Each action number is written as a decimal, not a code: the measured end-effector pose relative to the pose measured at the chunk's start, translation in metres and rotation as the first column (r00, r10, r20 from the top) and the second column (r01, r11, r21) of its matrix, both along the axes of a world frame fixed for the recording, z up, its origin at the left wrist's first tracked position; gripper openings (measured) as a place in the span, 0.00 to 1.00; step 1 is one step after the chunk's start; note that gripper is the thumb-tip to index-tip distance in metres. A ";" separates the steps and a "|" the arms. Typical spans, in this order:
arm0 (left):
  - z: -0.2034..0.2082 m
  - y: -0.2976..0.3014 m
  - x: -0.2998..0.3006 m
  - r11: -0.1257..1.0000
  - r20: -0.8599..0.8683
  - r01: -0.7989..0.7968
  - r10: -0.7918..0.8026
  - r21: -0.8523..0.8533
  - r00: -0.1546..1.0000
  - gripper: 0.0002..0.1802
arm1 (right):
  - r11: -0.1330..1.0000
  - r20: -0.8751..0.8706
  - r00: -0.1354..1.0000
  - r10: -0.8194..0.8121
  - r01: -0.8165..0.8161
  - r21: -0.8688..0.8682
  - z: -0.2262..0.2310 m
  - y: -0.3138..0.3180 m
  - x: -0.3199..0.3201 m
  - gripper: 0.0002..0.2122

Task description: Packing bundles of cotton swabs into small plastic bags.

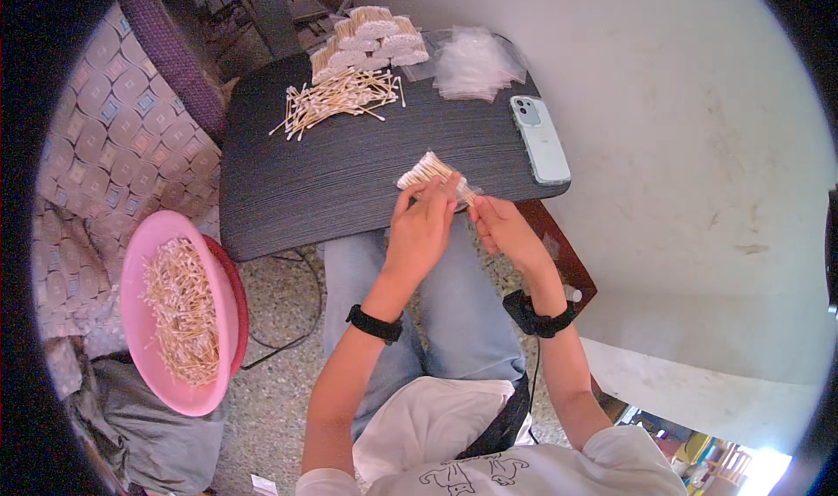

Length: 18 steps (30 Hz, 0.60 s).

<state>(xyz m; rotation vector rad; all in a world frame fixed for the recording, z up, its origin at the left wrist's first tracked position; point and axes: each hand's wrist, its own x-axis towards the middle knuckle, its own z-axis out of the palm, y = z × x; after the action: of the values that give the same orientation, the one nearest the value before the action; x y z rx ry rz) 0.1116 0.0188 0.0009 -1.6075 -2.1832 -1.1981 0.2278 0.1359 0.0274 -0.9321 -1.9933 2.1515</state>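
A clear plastic bag packed with cotton swabs (426,170) lies near the front edge of the dark table, white tips toward the far left. My left hand (421,230) rests over the bag, fingers bent and holding it down. At the bag's near right end, my right hand (508,232) is closed in a pinch. A few swab sticks and a bit of clear plastic show at its fingertips; exactly what lies between them is partly hidden. Farther back on the table is a loose heap of cotton swabs (340,102).
Behind the heap, filled swab bags (371,38) are stacked, beside a pile of clear bags (476,64). A pale phone (541,138) lies at the table's right edge, near the wall (690,191). At left, a pink basin (135,339) holds many swabs; a cable (301,330) crosses the floor.
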 end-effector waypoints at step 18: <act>-0.002 -0.002 0.005 1.000 -0.026 0.016 -0.016 0.016 1.000 0.19 | 0.874 0.035 0.971 -0.238 0.198 0.444 0.005 -0.028 -0.008 0.09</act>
<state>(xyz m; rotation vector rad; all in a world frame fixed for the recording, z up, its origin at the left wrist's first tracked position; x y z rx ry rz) 0.1166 0.0172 -0.0012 -1.6284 -2.1436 -1.1891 0.2195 0.1078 0.0328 -1.1197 -2.1561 1.4757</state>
